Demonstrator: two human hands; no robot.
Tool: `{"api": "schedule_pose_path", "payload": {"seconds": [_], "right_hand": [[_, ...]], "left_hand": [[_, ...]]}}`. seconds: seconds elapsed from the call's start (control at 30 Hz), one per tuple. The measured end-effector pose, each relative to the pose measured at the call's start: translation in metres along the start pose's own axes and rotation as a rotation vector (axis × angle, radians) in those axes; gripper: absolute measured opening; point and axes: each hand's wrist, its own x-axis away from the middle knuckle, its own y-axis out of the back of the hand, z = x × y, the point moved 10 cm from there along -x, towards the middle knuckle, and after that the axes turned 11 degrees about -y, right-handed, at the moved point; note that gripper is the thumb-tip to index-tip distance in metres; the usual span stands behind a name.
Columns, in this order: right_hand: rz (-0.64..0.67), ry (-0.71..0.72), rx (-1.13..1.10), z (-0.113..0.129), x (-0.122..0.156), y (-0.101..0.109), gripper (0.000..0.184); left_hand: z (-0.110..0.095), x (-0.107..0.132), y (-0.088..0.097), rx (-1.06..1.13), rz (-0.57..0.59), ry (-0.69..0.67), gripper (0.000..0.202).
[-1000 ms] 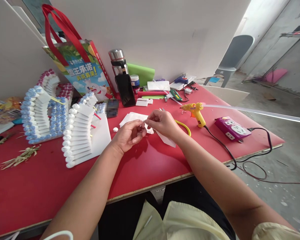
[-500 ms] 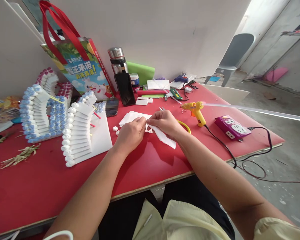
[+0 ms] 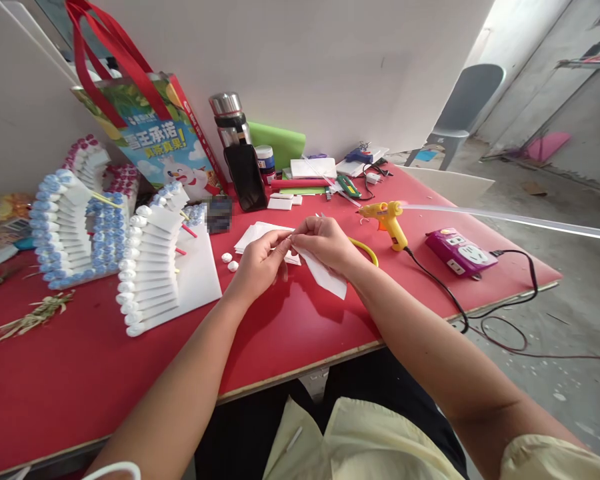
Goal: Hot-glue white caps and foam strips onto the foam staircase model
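My left hand (image 3: 260, 265) and my right hand (image 3: 323, 241) meet above the red table (image 3: 290, 327), fingertips pinched together on a white paper strip (image 3: 325, 275) that hangs down toward me from under the right hand. Just beyond the hands lies a small stack of white paper sheets (image 3: 257, 235). Two small white discs (image 3: 228, 261) rest on the table left of my left hand. Yellow-handled scissors (image 3: 366, 248) lie behind my right wrist.
A white paper-roll model (image 3: 153, 267) and a blue-tipped one (image 3: 75, 230) stand at the left. A yellow glue gun (image 3: 387, 220), a purple power strip (image 3: 457, 251) with cables, a phone (image 3: 245, 177), a flask (image 3: 229, 120) and a red-handled bag (image 3: 145, 127) sit further back.
My left hand rose from the table and closed its fingertips against the right hand's on the white strip. A second small white disc now shows beside the first.
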Motion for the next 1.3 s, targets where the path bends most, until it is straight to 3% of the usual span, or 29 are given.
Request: {"api": "schedule_pose_path", "payload": {"seconds": [0.13, 0.27, 0.4, 0.5, 0.57, 0.67, 0.77, 0.87, 0.97, 1.13, 1.23, 1.3], "right_hand": [[0.048, 0.106, 0.04, 0.005, 0.0, -0.005, 0.007], [0.0, 0.132, 0.169, 0.001, -0.002, -0.005, 0.009], [0.001, 0.045, 0.117, -0.007, -0.005, -0.003, 0.015], [0.065, -0.108, -0.053, -0.016, -0.008, -0.002, 0.021], [0.129, -0.247, -0.212, -0.025, -0.008, -0.004, 0.022], [0.367, -0.388, -0.422, -0.03, -0.003, -0.023, 0.022], [0.555, -0.431, -0.507, -0.029, 0.003, -0.038, 0.026], [0.582, -0.414, -0.506, -0.031, 0.004, -0.04, 0.021], [0.533, -0.347, -0.502, -0.027, 0.001, -0.035, 0.012], [0.342, -0.283, -0.4, -0.023, -0.003, -0.021, 0.01], [0.171, -0.171, -0.208, -0.017, -0.005, -0.01, 0.014], [-0.012, -0.02, 0.031, -0.007, -0.003, 0.0, 0.015]], "left_hand": [[0.007, -0.002, 0.008, 0.151, -0.105, 0.006, 0.028], [0.007, -0.003, 0.015, 0.029, -0.16, -0.067, 0.021], [0.005, -0.002, 0.017, -0.113, -0.165, -0.099, 0.02], [-0.002, -0.002, 0.021, -0.174, -0.19, -0.142, 0.021], [-0.008, -0.001, 0.024, -0.209, -0.196, -0.189, 0.021], [-0.02, -0.001, 0.025, -0.236, -0.193, -0.282, 0.02], [-0.027, 0.0, 0.025, -0.249, -0.205, -0.339, 0.02], [-0.026, 0.0, 0.027, -0.246, -0.216, -0.336, 0.02], [-0.022, 0.0, 0.028, -0.217, -0.22, -0.313, 0.02], [-0.017, 0.0, 0.028, -0.226, -0.217, -0.273, 0.02], [-0.019, 0.001, 0.024, -0.265, -0.224, -0.277, 0.019], [-0.019, 0.002, 0.021, -0.288, -0.244, -0.282, 0.017]]}}
